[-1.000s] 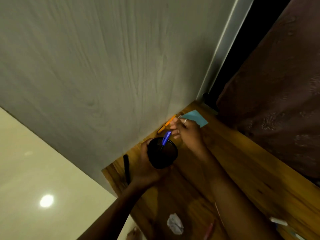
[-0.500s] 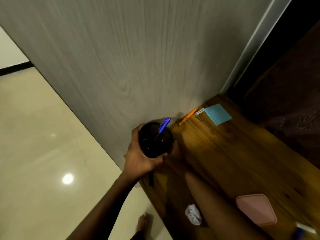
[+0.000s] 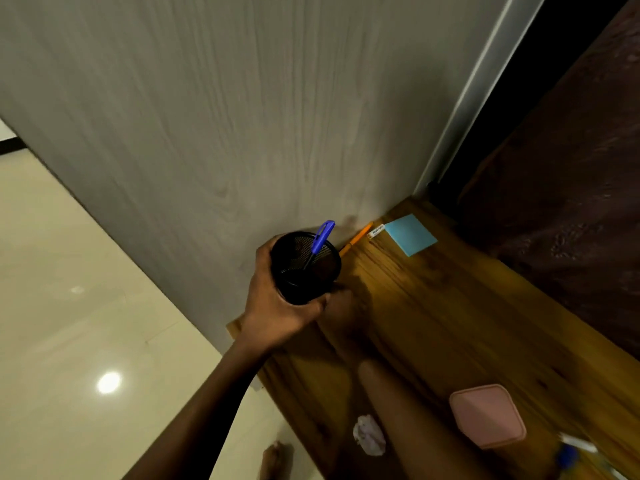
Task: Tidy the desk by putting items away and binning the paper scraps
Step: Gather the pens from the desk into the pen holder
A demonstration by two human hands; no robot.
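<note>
- Left hand: fingers and thumb wrapped round the side of the cup, a full firm-looking grip.
- Cup: black mesh, mouth facing the camera, held close to the wall over the desk's 9 o'clock edge. Whether its base touches the desk cannot be told.
- Blue pen: stands in the cup, leaning to 1 o'clock, cap well above the rim.
- Right hand: blurred and in shadow at 4 o'clock of the cup. Its grip cannot be told.
- Orange pen: lies on the desk along the wall, at 2 o'clock of the cup.
- Blue pad: flat, further out at 2 o'clock.
- Paper scrap: crumpled, at 5 o'clock, just beside the right forearm and near the desk edge.
- Pink case: at 4 o'clock, well apart.
- Risks, as judged:
  - The blue pen leans high, so tipping the cup further could spill it to the floor.
  - A forearm sweep could knock the scrap off the edge.
  - A blind reach for the orange pen could push it along the wall.
</note>
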